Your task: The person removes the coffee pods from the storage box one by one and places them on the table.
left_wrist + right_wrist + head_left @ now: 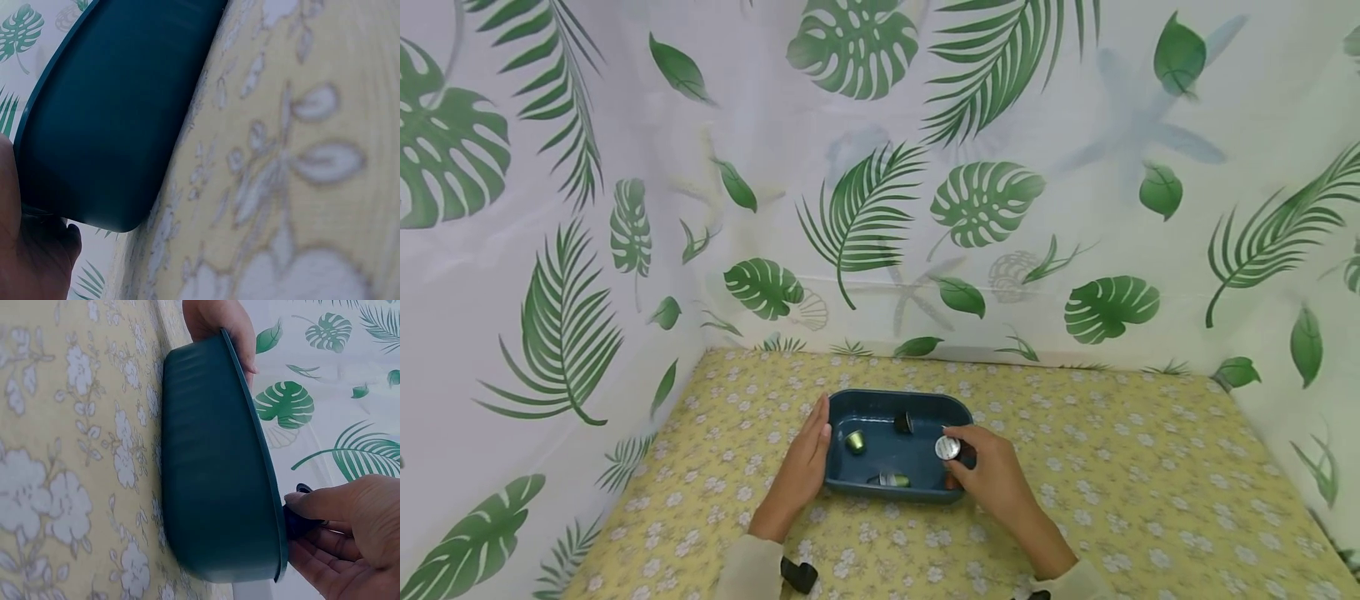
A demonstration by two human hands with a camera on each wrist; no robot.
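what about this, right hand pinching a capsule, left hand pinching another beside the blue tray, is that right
The right hand pinches a capsule, yes, but the left hand doesn't: the head view shows it resting against the left end of the blue tray.

Behind the left grip (803,461) we see a cream left sleeve (749,568), a black block (799,575) at its cuff; behind the right grip (1002,475), a cream right sleeve (1081,583) and black piece (1040,595).
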